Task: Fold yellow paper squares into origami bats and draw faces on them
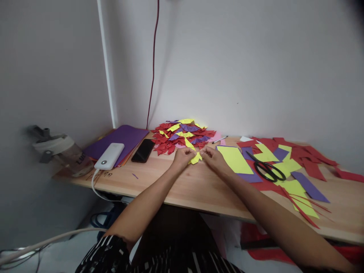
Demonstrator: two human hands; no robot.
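Both of my hands meet over the middle of the wooden desk (176, 185). My left hand (182, 156) and my right hand (214, 158) pinch a small folded yellow paper piece (196, 158) between their fingertips, just above the desk top. Right behind the hands lies a heap of folded red, yellow and purple paper shapes (183, 135). The fingers of each hand are curled and closed on the yellow piece.
Black scissors (266, 169) lie on loose yellow, purple and red paper sheets (287, 167) at the right. A black phone (143, 150), a white power bank (109, 156) with cable and a purple sheet stack (119, 138) sit left. A pen (220, 139) lies behind. A bottle (61, 151) rests at far left.
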